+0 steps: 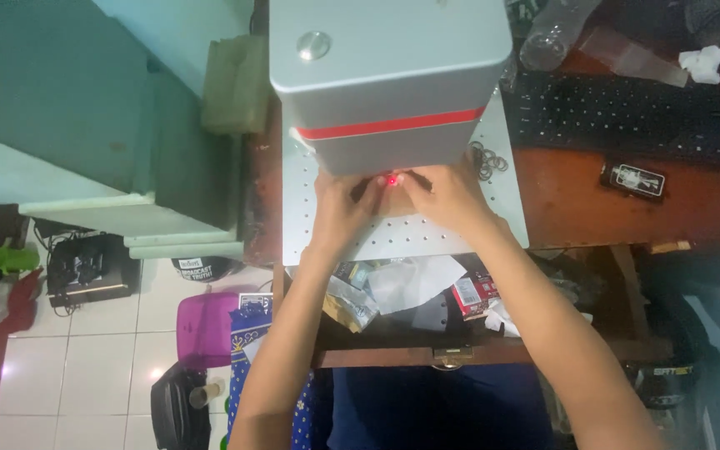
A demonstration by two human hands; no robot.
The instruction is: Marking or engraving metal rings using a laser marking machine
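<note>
2 hands are seen at frame centre, pressed together under a grey machine head [389, 67] with a red stripe. The left hand [342, 208] and right hand [447, 196] are laid on a small tan piece [400, 202], which sits on the perforated white plate [410, 237] just below the head. Fingers of both hands are bent down onto the piece with fingertips nearly touching; whether it is pinched or only pressed flat cannot be told. A red light dot [392, 180] is seen between the fingertips, on or just beside the piece.

A cluster of metal rings [487, 160] lies on the plate right of the right hand. A dark keyboard [635, 117] is placed at upper right on the wooden table [577, 200], with a small black gadget [632, 178] below it. A clear plastic bottle [553, 33] lies at top, right of the head. An open drawer [410, 304] full of papers and packets is seen below the plate, between the forearms. A purple box [202, 329] sits on the tiled floor at lower left.
</note>
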